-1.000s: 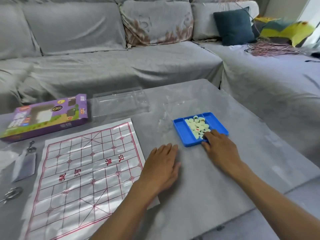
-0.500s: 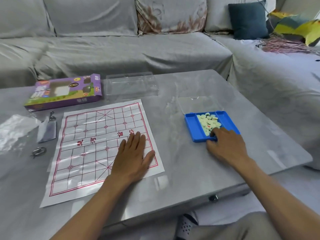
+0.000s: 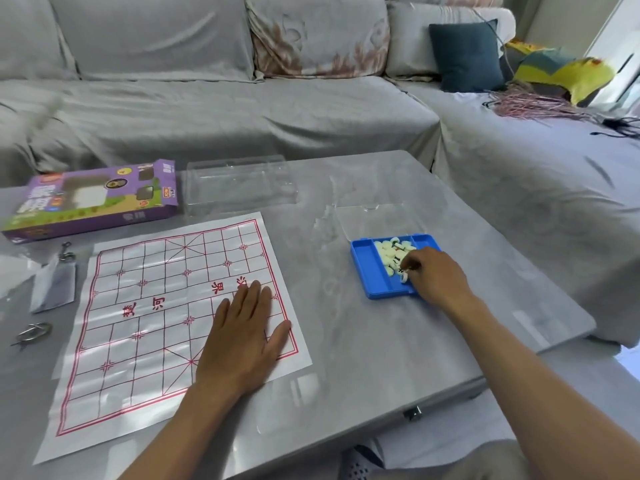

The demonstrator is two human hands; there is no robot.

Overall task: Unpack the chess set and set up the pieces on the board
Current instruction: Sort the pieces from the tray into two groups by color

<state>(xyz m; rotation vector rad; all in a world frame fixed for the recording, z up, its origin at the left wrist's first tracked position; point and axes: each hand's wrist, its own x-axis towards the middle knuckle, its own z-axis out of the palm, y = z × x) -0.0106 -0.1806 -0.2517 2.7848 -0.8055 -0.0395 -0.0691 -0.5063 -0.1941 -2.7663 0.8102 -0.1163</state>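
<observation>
Grey table [image 3: 381,341], sofa [image 3: 207,109] along its far side and right.

Paper board [image 3: 166,323], white sheet with red grid and red characters, lies flat on the left half of the table. No pieces on it yet.

Left hand [image 3: 242,341] rests palm down on the board's near right part, fingers straight and close together, thumb spread out toward the right border. Holds nothing.

Blue tray [image 3: 370,271] sits right of the board, well apart from it. Pale round chess pieces [image 3: 388,254] heaped in its middle compartment; the left compartment shows bare blue.

Right hand [image 3: 436,275] reaches over the tray's near right corner, fingers curled down into the heap. Fingertips appear to pinch one piece with a dark mark on it; the grip itself is partly hidden by the knuckles.

Clear lid [image 3: 374,220] lies flat just beyond the tray, touching or nearly touching its far edge.

Purple box [image 3: 93,199] at the far left of the table. Clear plastic insert [image 3: 239,185] just right of the box, beyond the board.

Small plastic bag [image 3: 52,285] and metal ring puzzle [image 3: 33,332] left of the board, near the table's left edge.

Dark cushion [image 3: 464,53] on the sofa, far right.
</observation>
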